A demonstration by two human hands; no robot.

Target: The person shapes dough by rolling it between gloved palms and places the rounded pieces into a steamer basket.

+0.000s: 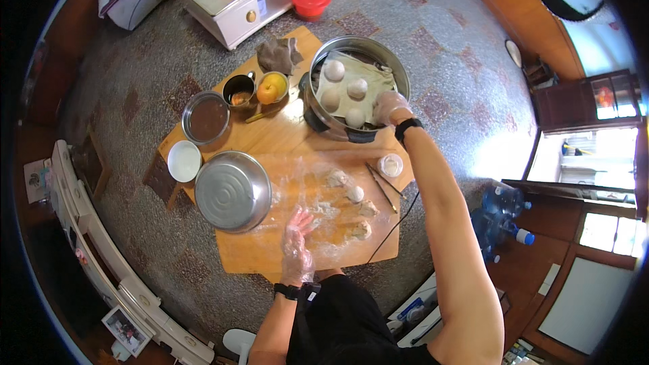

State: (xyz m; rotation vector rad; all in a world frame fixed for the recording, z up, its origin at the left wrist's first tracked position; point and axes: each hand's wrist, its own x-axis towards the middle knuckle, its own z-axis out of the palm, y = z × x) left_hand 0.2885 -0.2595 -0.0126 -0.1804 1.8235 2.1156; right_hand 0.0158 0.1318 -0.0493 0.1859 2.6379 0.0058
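My right hand (391, 108), in a clear plastic glove, reaches into the right side of a round metal steamer pot (404, 68); whether it holds anything is hidden. Several round dough balls (357, 88) lie beside it on a pale cloth (374, 77) inside the pot. My left hand (296, 243), also gloved, rests empty with fingers apart over the floured near part of the wooden table (274, 258). Right of it lie several dough pieces (361, 230), one of them a smooth ball (355, 193). An upturned metal basin (233, 191) is to the left.
Chopsticks (381, 187) and a jar of white stuff (390, 165) are at the table's right. Toward the left stand a white bowl (184, 161), a brown-filled metal bowl (206, 117), a dark mug (239, 92) and a fruit bowl (273, 87). A brown cloth (278, 56) lies behind.
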